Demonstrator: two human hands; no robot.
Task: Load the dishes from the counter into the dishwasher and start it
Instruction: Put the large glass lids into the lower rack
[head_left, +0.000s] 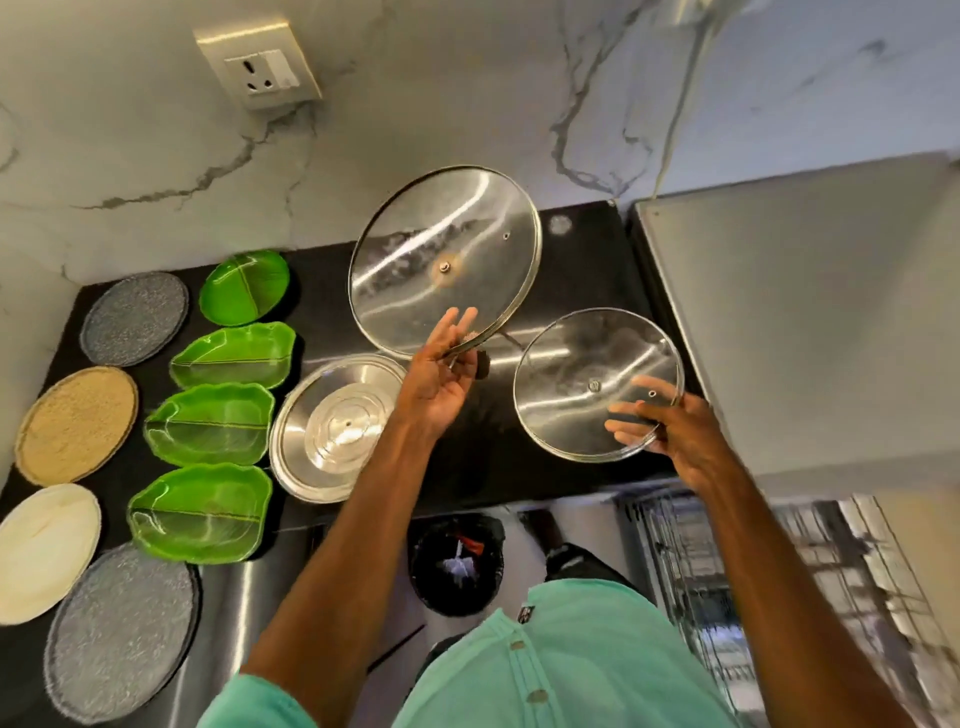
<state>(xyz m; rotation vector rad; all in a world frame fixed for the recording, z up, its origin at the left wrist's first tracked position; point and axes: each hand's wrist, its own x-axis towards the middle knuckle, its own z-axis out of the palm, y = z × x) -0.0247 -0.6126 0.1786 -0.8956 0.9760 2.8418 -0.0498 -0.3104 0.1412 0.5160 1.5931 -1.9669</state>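
**Large glass lid (444, 260) and small glass lid (571, 374): pick-up step**

The large glass lid is held tilted above the back of the black counter (519, 467). The left hand (441, 374) pinches its lower rim, with the fingers behind the glass and the thumb in front. The small glass lid is held above the counter's right end. The right hand (675, 436) grips its near rim, and its fingers show through the glass.

Not yet collected from the counter:
- steel lid (337, 428), flat, just left of the left hand
- four green leaf-shaped plates (208, 423), in a column
- round plates (78, 423), at the far left

Step in hand, as judged: removal of lids from the counter. Loading has hardly begun.

Next move, as judged: carry both lids down and to the right, to what appears to be a wire rack (701, 571), which is blurred. Each lid hangs from a rim pinch alone, so keep both grips firm and the lids well apart. Stand each lid on edge between the tines.
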